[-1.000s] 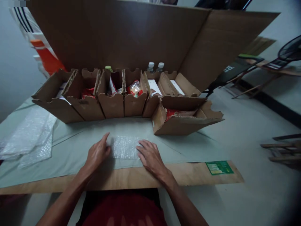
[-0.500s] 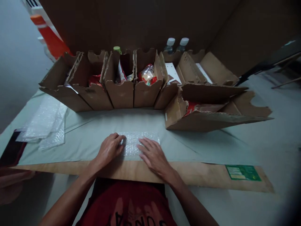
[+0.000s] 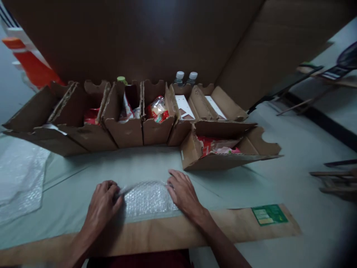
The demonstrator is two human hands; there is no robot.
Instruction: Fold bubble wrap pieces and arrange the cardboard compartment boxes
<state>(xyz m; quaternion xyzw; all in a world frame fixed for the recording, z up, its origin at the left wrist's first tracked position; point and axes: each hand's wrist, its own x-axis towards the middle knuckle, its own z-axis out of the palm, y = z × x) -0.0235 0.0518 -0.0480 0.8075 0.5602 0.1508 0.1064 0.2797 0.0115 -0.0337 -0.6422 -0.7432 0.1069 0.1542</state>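
Note:
A clear sheet of bubble wrap (image 3: 150, 199) lies at the front of the cloth-covered table, its far edge bowed slightly upward between my hands. My left hand (image 3: 102, 206) pinches the wrap's left far corner, fingers curled in. On the opposite side, my right hand (image 3: 185, 193) has its thumb and fingers closed on the right far corner. The fingertips of both hands are partly hidden and a little blurred.
Cardboard bins (image 3: 126, 134) with packets and boxes line the back; another bin (image 3: 223, 160) lies crosswise at right. More bubble wrap sheets (image 3: 22, 171) rest at left. Two capped bottles (image 3: 180, 77) and an orange bottle (image 3: 36, 69) stand behind. A wooden strip (image 3: 156, 232) edges the table.
My hands have gone from lying at the flat bubble wrap to gripping its far corners, and its far edge has risen. The camera view has shifted right and upward.

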